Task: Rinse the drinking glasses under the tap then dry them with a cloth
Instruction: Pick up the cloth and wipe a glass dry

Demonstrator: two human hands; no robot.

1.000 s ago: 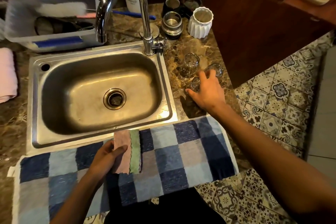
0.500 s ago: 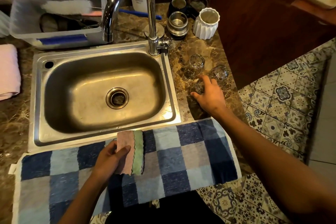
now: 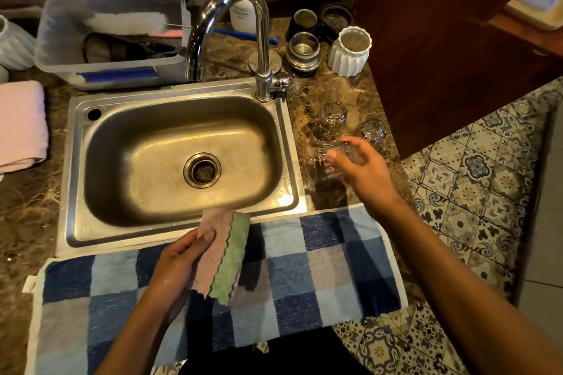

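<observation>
My right hand grips a clear drinking glass, lifted and tilted above the marble counter to the right of the sink. Two more glasses stand on the counter behind it, one nearer the sink and one nearer the counter edge. My left hand holds a folded pink and green cloth over the checked towel at the sink's front rim. The chrome tap arches over the steel sink; no water is visible.
A blue checked towel covers the front counter. Behind the sink sit a grey tub with brushes, a soap bottle, metal cups and a white ribbed cup. A pink towel lies at left. A wooden cabinet stands right.
My right hand has closed around a glass and lifted it off the counter, tilting it. My left hand has raised the cloth slightly toward the sink.
</observation>
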